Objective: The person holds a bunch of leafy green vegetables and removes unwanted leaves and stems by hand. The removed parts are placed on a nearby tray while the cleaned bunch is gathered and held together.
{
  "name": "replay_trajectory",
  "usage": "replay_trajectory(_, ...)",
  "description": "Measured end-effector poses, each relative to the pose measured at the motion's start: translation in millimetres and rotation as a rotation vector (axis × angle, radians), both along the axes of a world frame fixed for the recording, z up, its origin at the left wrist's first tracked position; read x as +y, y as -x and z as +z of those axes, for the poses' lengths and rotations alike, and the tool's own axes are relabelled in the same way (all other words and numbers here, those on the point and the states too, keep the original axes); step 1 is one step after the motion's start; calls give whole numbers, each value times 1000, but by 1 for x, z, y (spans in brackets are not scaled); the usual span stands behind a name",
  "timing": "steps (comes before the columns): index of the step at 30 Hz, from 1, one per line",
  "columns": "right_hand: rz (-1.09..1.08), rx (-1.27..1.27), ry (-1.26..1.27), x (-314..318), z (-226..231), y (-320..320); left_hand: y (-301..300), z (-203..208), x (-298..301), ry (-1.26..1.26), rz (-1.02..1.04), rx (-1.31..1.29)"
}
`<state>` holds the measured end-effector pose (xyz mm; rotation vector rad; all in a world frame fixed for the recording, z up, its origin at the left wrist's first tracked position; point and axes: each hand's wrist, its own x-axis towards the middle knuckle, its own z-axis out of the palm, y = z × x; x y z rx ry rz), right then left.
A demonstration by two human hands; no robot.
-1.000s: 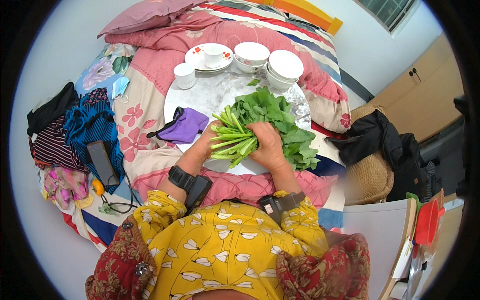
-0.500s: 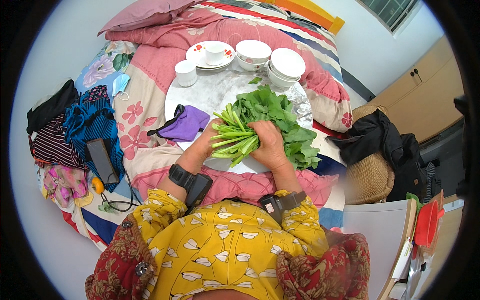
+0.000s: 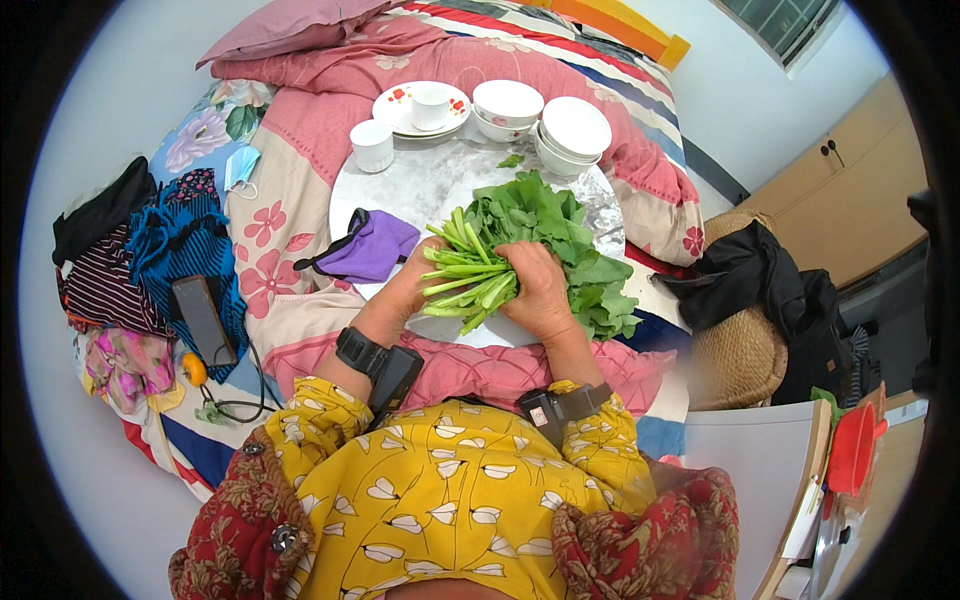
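A bunch of leafy greens point(image 3: 540, 220) lies over the right part of a round marbled board point(image 3: 440, 180), its leaves to the right and its cut pale stems pointing left toward me. My right hand point(image 3: 538, 285) is closed around the stems, thumb on top. At the left end of the stems is my left hand point(image 3: 418, 268), its fingers mostly hidden behind them; how they are bent does not show. A purple cloth with black edging point(image 3: 375, 245) lies just left of that hand.
At the board's far side stand a white cup point(image 3: 372, 146), flowered plates point(image 3: 393, 107) with another cup on top, and stacked white bowls point(image 3: 572, 128). A loose leaf point(image 3: 511, 161) lies before them. Clothes and a phone point(image 3: 204, 320) lie left; a wicker basket point(image 3: 740, 350) stands right.
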<state>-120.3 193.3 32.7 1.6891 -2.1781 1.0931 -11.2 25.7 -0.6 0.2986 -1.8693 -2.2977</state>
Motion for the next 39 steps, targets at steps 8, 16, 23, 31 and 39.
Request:
replay_trajectory(8, -12, 6, -9, 0, 0, 0, -6, 17, 4, 59, -16, 29)
replay_trajectory(16, -14, 28, 14, -2, 1, -1, -18, 40, 19, 49, 53, 84)
replay_trajectory(23, -9, 6, -5, -1, 1, -2, -16, 31, 15, -146, 57, 52)
replay_trajectory(31, -10, 9, -5, -1, 2, -2, -3, 9, 1, 145, -29, 88)
replay_trajectory(39, -16, 9, -9, -1, 2, -2, -10, 26, 5, -283, -51, 47)
